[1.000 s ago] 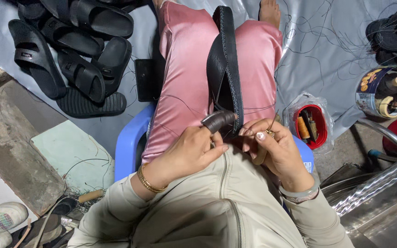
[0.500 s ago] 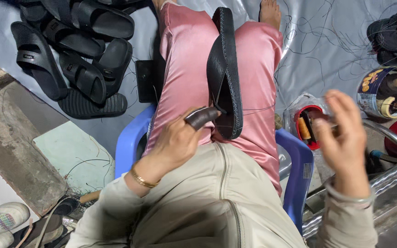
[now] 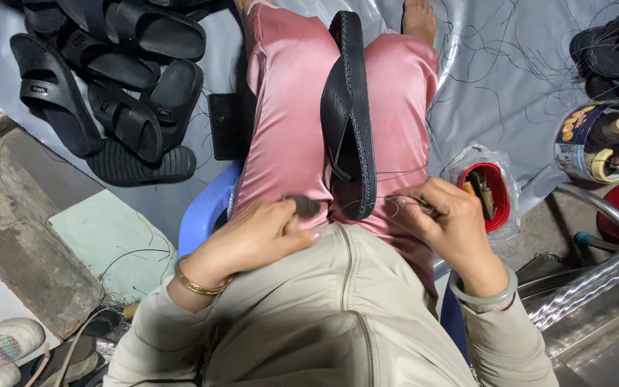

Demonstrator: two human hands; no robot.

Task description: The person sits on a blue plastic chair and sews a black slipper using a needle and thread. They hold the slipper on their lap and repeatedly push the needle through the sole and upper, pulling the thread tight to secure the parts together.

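Sole [image 3: 349, 107] is wedged between the knees, strap pinched by left hand [image 3: 263, 233], needle gripped by right hand [image 3: 449, 226] for stitching.

Room is tight at mid-frame: the black sandal [image 3: 349, 115] lies along the lap between the pink-clad knees, with the left hand [image 3: 252, 240] and right hand [image 3: 445, 229] close on either side of its near end. At upper left, a pile of black sandals [image 3: 109, 93] fills the grey sheet [image 3: 524, 93]. At right, a red container [image 3: 485, 193] and a tin [image 3: 596, 143] block the way. The sheet between them at upper right lies open, strewn with loose threads.
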